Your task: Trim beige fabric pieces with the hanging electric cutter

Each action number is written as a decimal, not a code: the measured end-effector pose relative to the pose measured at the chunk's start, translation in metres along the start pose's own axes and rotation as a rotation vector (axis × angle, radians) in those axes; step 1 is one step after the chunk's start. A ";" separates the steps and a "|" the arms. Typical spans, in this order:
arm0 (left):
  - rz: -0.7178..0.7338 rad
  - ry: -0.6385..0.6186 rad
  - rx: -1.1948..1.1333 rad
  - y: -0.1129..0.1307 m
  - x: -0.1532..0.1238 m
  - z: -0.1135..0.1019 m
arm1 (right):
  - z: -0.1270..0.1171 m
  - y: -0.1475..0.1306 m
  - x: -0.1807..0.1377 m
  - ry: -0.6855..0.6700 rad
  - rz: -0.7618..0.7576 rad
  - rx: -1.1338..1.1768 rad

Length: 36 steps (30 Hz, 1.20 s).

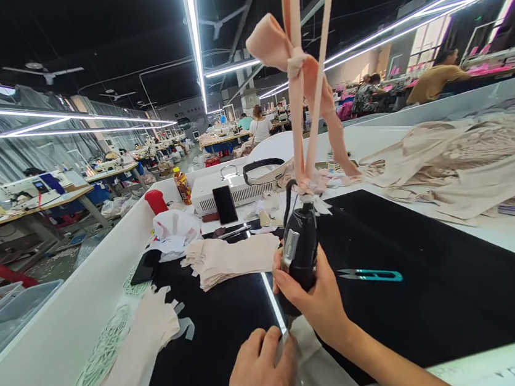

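My right hand [313, 298] is wrapped round a black handheld power tool [299, 247] with a silver switch plate. The tool is held upright, hanging from a peach fabric strap [296, 64] knotted above it. Its lower tip points down at a translucent whitish sheet [317, 366] close in front of me. My left hand [263, 372] has its fingers curled, thumb and fingertips pinched at the sheet's edge beside the tip. What lies right under the fingertips is partly hidden. Teal thread snips [372, 275] lie on the black mat [420, 317] to the right.
Stacked beige fabric pieces [234, 257] lie behind the hands, with another beige piece [131, 356] and pale green cords [103, 353] at left. A phone [225, 205] leans on a white box [211, 192]. Beige fabric [481, 155] is heaped at right. People sit at sewing tables beyond.
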State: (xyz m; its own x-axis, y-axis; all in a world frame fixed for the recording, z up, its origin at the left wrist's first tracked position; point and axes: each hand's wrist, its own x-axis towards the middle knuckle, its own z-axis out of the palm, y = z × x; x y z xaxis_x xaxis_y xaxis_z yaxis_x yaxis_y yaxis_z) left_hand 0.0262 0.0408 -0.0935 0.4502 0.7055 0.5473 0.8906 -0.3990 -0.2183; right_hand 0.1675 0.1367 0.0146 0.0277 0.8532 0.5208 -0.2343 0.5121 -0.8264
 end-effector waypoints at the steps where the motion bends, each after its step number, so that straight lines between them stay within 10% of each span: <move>1: 0.000 0.001 -0.002 0.000 0.000 -0.001 | 0.000 0.000 0.000 0.003 0.000 0.002; 21: -0.005 -0.064 -0.246 -0.014 0.013 -0.024 | -0.011 -0.004 0.002 -0.006 0.066 0.015; 29: -0.302 -0.314 -0.344 -0.016 0.045 -0.033 | -0.048 -0.012 0.005 -0.012 0.008 -0.233; 36: -0.225 -0.248 -0.380 -0.014 0.054 -0.010 | -0.113 0.009 -0.037 0.178 -0.063 -0.567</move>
State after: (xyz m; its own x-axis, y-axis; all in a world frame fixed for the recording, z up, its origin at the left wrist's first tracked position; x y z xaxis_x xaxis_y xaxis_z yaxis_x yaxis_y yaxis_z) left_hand 0.0369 0.0785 -0.0526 0.2925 0.8982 0.3282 0.9017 -0.3734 0.2181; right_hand 0.2742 0.1215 -0.0366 0.1982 0.7979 0.5693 0.3272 0.4937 -0.8058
